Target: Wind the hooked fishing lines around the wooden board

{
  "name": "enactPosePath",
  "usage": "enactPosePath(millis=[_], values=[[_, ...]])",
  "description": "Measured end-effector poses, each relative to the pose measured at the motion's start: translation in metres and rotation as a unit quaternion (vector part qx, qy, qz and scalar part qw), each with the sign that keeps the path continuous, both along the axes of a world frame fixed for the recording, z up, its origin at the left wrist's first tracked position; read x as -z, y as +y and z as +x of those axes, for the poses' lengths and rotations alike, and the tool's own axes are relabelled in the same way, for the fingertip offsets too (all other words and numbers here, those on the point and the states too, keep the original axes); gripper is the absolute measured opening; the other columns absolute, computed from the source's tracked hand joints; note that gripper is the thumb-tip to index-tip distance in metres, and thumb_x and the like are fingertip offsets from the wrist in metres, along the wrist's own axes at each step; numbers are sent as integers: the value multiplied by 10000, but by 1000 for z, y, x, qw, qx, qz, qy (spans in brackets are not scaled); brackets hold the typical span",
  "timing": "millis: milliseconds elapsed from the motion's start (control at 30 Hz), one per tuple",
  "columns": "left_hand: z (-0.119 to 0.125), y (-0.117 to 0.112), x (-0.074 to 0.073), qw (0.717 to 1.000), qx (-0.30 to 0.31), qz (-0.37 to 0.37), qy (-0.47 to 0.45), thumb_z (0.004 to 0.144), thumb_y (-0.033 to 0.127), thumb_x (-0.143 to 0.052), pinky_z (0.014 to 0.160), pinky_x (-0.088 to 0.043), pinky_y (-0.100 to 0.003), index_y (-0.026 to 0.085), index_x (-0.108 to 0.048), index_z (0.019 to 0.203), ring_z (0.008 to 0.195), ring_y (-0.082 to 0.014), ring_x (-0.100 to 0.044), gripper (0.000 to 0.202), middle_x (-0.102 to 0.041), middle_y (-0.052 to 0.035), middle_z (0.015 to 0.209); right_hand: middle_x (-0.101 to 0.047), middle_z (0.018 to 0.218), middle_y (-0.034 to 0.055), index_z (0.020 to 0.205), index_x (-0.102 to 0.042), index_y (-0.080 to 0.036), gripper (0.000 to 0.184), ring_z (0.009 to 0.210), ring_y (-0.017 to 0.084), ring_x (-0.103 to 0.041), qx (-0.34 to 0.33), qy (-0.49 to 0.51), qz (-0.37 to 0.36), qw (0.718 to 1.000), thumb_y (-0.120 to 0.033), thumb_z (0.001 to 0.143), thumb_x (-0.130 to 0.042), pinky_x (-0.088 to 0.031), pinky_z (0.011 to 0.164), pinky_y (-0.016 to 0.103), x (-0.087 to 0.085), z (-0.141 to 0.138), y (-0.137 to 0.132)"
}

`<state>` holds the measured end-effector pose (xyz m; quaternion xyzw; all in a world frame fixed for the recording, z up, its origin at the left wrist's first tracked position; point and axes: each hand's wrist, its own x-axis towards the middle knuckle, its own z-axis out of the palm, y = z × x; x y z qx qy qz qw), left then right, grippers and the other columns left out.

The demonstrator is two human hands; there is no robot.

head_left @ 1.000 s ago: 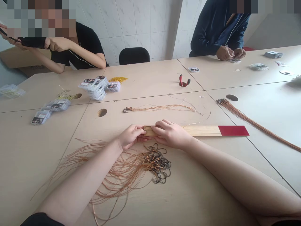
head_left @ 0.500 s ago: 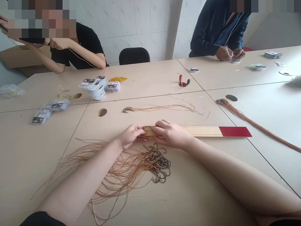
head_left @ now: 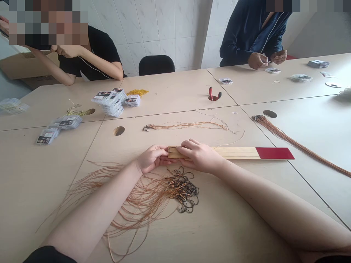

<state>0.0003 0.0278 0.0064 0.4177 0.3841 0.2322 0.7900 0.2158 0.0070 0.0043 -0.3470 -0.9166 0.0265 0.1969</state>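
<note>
A long, flat wooden board (head_left: 241,153) with a dark red end lies crosswise in front of me. My left hand (head_left: 152,159) grips its left tip between thumb and fingers. My right hand (head_left: 199,156) is closed over the board a little further right, thumb below and fingers on top. Between the hands, a dark curved hook (head_left: 172,148) shows at the board's left end, partly hidden by my fingers. A thin line rises from behind my right hand. Below my hands lies a pile of large fishing hooks (head_left: 183,190) with orange-brown leader lines (head_left: 137,204) fanning out leftward.
Beyond the board lies a small bundle of hooked lines (head_left: 189,125). Another long bundle (head_left: 298,144) is at right. Red-handled pliers (head_left: 214,95) stand in a table hole. Stacked plastic boxes (head_left: 111,102) sit at left. Two people sit across the table.
My left fingers have loosened and spread slightly at the board's tip. The board and my right hand are nearly unmoved. Across the table, the right person's hands have lifted off a small box.
</note>
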Motion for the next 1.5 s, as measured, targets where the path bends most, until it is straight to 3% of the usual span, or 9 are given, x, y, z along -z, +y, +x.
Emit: enactPosePath(millis=[333,667,1500], values=[[5,-1,2,999,-30,21,35,714,146,-598,570,-495,-169,92,-634,753,704,-149,-654,75,-658,-68,753,-515,911,84,953,-521,-177,188,862,187,-445,8,-22,32,999,-312,874,-417,-418,725,297,0,-2,-1],[3,-2,1,998,-8,38,40,742,136,-571,593,-493,-146,99,-662,912,755,-139,-655,196,-690,-96,866,-516,948,89,997,-507,-177,225,876,194,-442,12,-29,39,999,-338,876,-408,-417,727,310,2,-3,-1],[2,-2,5,999,-9,43,32,751,168,-604,596,-483,-150,111,-660,957,737,-121,-648,221,-693,-95,887,-523,977,77,1055,-495,-172,261,906,192,-446,21,-37,33,999,-340,884,-392,-402,752,305,1,-4,-3]])
